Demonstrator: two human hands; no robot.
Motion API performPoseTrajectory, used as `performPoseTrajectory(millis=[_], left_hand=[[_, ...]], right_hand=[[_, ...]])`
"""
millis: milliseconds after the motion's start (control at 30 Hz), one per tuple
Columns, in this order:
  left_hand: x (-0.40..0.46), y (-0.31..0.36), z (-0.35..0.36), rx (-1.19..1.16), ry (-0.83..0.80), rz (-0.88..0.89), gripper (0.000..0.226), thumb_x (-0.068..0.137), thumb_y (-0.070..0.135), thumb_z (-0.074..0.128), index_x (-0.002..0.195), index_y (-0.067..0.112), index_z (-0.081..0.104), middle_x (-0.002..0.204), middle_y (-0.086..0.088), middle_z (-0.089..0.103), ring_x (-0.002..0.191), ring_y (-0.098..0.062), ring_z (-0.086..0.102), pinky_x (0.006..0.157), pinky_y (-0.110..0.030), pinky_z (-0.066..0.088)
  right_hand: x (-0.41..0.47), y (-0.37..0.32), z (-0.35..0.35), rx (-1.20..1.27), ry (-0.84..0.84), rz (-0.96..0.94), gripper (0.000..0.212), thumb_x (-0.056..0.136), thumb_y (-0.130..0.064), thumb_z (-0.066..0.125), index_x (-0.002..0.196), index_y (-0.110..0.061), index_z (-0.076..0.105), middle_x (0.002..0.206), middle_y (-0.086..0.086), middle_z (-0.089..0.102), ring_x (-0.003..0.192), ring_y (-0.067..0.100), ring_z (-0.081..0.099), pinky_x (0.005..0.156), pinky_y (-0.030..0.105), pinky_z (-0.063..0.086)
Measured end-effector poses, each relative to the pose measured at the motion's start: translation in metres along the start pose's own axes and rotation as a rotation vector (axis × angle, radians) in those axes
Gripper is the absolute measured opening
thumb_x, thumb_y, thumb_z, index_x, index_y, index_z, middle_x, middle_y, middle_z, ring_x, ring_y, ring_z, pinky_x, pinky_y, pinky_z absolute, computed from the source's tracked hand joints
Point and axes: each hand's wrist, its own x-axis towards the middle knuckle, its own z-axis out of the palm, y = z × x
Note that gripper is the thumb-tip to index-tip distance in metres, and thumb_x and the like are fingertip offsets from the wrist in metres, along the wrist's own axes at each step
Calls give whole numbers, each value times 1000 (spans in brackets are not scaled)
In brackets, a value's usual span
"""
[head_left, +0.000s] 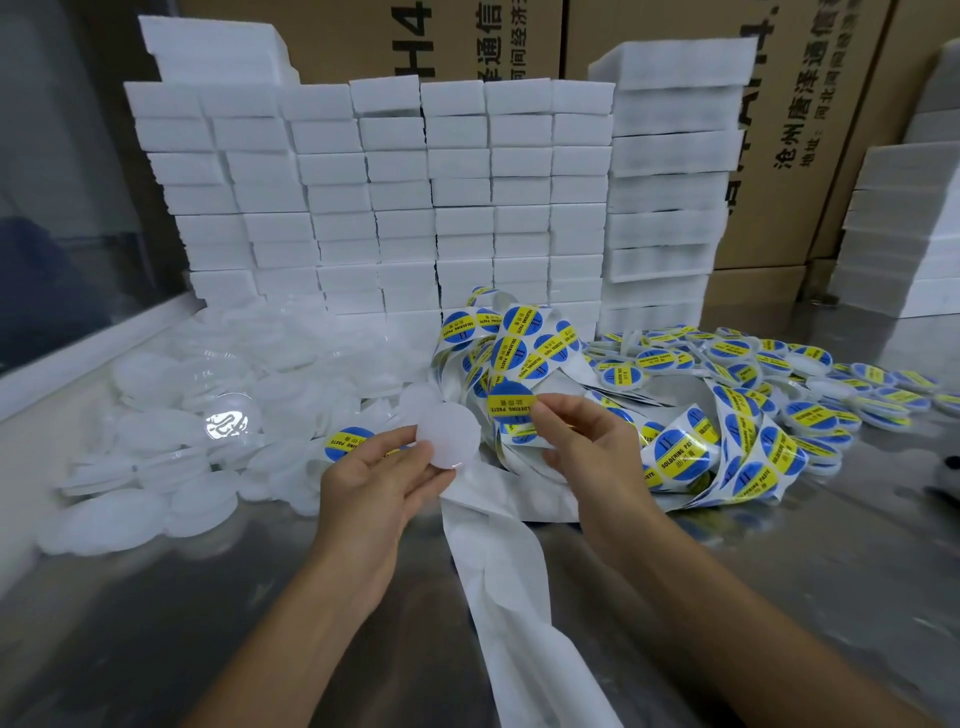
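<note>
Left hand (374, 483) grips a bare white lid (449, 436) by its lower edge, thumb on top, face up above the table (156, 649). Right hand (582, 441) pinches a round blue-yellow sticker (511, 402) at its right rim, just above and right of the lid. Sticker and lid are near, not touching. Hands apart. Sticker seems free of the backing strip (498, 561), but its lower edge overlaps the tangle behind, so not certain.

Risks, as judged:
- Off-centre placement: sticker is held by one rim only, so the far side may sag and tack first.
- Crease or bubble if pressed flat at once rather than rolled down from one edge.
- Adhesive catching the loose strip coils just beneath.
- Lid slipping: the grip is on a narrow edge.

Bare lids (182, 415) heaped left; labelled lids (779, 364) right.
</note>
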Motion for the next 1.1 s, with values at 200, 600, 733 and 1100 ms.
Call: performPoseTrajectory(millis=[200, 600, 733, 1100], left_hand=[[-3, 1, 2, -17, -28, 17, 21, 86, -1, 65, 106, -4, 63, 91, -17, 75, 86, -28, 74, 75, -33, 61], [-6, 4, 6, -26, -47, 22, 13, 82, -3, 67, 95, -1, 66, 83, -13, 76, 78, -24, 75, 62, -25, 58], [-6, 4, 6, -8, -44, 31, 12, 82, -3, 67, 93, 0, 66, 82, -13, 76, 77, -24, 75, 62, -26, 59], [-10, 1, 9, 191, 47, 226, 15, 79, -5, 72, 78, 10, 69, 70, -10, 74, 61, -22, 72, 57, -22, 57]], right_hand=[[-11, -4, 5, 80, -205, -21, 11, 85, -9, 73, 85, -19, 77, 75, -2, 74, 65, 4, 65, 60, 17, 52], [-15, 4, 8, 1, -232, -165, 15, 82, 0, 73, 86, -15, 76, 77, -4, 77, 71, 1, 71, 61, 10, 49], [-14, 5, 7, -11, -234, -169, 13, 83, -1, 73, 88, -13, 76, 80, -4, 77, 74, 3, 72, 61, 10, 50], [-15, 12, 7, -362, -151, -477, 16, 81, -13, 80, 82, -29, 75, 76, -12, 74, 69, 9, 68, 66, 28, 57]])
